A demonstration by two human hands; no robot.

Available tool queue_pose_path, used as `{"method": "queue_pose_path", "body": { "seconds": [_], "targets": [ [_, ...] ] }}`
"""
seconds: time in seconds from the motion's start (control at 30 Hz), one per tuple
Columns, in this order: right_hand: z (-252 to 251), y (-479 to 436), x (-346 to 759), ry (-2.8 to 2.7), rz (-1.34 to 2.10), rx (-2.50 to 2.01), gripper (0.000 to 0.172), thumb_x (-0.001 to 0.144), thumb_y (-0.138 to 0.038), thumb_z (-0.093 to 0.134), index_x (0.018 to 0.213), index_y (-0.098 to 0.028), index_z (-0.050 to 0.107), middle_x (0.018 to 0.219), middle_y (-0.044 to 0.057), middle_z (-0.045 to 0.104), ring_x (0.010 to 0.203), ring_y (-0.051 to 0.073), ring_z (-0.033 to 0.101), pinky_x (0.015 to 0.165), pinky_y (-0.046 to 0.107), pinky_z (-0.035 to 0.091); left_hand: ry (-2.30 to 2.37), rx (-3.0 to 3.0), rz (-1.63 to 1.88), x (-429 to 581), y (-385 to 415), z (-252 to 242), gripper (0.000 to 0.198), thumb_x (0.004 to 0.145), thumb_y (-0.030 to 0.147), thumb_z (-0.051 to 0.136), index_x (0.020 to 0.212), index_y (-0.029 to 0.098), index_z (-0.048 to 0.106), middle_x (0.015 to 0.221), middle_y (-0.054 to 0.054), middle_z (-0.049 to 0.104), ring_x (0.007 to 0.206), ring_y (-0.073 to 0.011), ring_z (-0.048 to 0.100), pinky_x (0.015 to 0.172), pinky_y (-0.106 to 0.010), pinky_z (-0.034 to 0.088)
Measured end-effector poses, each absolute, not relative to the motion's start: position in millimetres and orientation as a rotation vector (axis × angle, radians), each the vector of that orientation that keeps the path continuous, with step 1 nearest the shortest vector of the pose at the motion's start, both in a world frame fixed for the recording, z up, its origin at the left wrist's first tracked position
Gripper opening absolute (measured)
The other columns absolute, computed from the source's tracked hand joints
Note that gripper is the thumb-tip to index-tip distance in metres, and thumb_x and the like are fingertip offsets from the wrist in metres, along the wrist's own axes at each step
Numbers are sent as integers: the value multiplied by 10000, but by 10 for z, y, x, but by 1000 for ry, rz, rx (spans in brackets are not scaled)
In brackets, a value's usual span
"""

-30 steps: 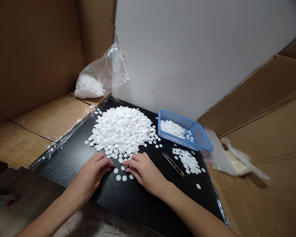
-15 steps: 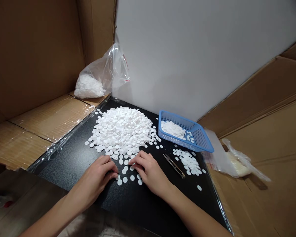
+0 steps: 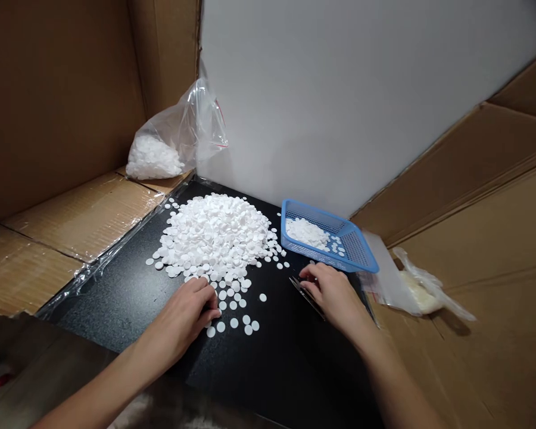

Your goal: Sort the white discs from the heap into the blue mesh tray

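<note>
A large heap of white round discs (image 3: 218,232) lies on a black tabletop, with several loose discs (image 3: 234,322) spread in front of it. My left hand (image 3: 194,307) rests at the heap's front edge, fingers curled and thumb tip beside the loose discs. Whatever it pinches is hidden. Over to the right, my right hand (image 3: 333,292) is above a pair of thread snips (image 3: 310,298), fingers bent inward toward the thumb; I cannot make out anything between them. The small group of discs on that side is hidden behind this hand.
A blue plastic basket (image 3: 326,256) holding more white discs stands at the back right. A clear bag of white pieces (image 3: 156,156) sits on cardboard (image 3: 71,208) at the left. Another plastic bag (image 3: 424,289) lies right of the table. A pale wall (image 3: 321,107) rises behind.
My right hand has moved right, from the loose discs to over the snips and the small disc group. My left hand stays near the heap. The whole view has shifted slightly.
</note>
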State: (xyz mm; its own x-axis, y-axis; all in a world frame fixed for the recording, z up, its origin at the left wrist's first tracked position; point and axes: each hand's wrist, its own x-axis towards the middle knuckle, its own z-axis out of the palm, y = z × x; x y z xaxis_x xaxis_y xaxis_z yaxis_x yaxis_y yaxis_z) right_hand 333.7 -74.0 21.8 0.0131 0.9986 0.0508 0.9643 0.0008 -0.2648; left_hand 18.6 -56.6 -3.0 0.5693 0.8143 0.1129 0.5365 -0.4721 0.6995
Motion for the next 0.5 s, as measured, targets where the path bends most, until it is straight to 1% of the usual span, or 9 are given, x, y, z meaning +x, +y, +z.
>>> {"method": "queue_pose_path", "body": {
  "seconds": [0.1, 0.17, 0.23, 0.3, 0.37, 0.43, 0.5],
  "targets": [
    [154, -819, 3515, -1978, 294, -2067, 13, 827, -225, 604, 839, -226, 607, 821, 37, 650, 806, 234, 607, 700, 335, 423, 1103, 2166, 629, 149, -534, -20, 201, 949, 214, 472, 764, 218, 553, 812, -16, 606, 752, -193, 557, 656, -285, 398],
    [119, -845, 3530, -1966, 361, -2022, 39, 813, -234, 618, 844, -226, 595, 795, 27, 637, 772, 225, 598, 675, 325, 421, 1161, 2157, 687, 136, -509, 9, 205, 941, 179, 427, 789, 222, 558, 807, -17, 625, 751, -195, 573, 662, -288, 401],
    [91, -846, 3502, -1951, 417, -2007, 71, 789, -223, 638, 835, -222, 584, 753, 11, 617, 743, 218, 589, 658, 319, 415, 1216, 2151, 703, 139, -495, 45, 218, 952, 190, 400, 817, 225, 568, 812, -20, 639, 754, -199, 586, 670, -294, 403],
    [68, -836, 3466, -1924, 462, -2014, 94, 774, -214, 648, 824, -220, 569, 714, -9, 595, 712, 208, 580, 641, 310, 408, 1245, 2159, 659, 159, -503, 72, 209, 963, 254, 440, 811, 226, 580, 814, -21, 638, 766, -209, 587, 677, -300, 403],
    [51, -834, 3441, -1887, 499, -2016, 100, 781, -217, 641, 839, -221, 560, 689, -28, 576, 665, 191, 565, 612, 296, 401, 1238, 2184, 589, 190, -527, 78, 182, 944, 313, 523, 802, 226, 598, 822, -21, 630, 783, -219, 578, 679, -302, 400],
    [44, -844, 3429, -1860, 528, -2025, 100, 796, -204, 619, 875, -223, 560, 663, -44, 554, 621, 179, 549, 584, 284, 393, 1213, 2211, 533, 221, -551, 65, 145, 915, 307, 581, 800, 225, 611, 835, -23, 624, 793, -222, 567, 673, -300, 394],
    [51, -858, 3427, -1857, 516, -2035, 99, 812, -168, 586, 892, -224, 568, 660, -40, 550, 637, 187, 561, 594, 288, 404, 1200, 2229, 513, 241, -561, 46, 125, 899, 251, 581, 783, 221, 614, 832, -23, 616, 782, -216, 560, 664, -294, 385]
  ]
}}
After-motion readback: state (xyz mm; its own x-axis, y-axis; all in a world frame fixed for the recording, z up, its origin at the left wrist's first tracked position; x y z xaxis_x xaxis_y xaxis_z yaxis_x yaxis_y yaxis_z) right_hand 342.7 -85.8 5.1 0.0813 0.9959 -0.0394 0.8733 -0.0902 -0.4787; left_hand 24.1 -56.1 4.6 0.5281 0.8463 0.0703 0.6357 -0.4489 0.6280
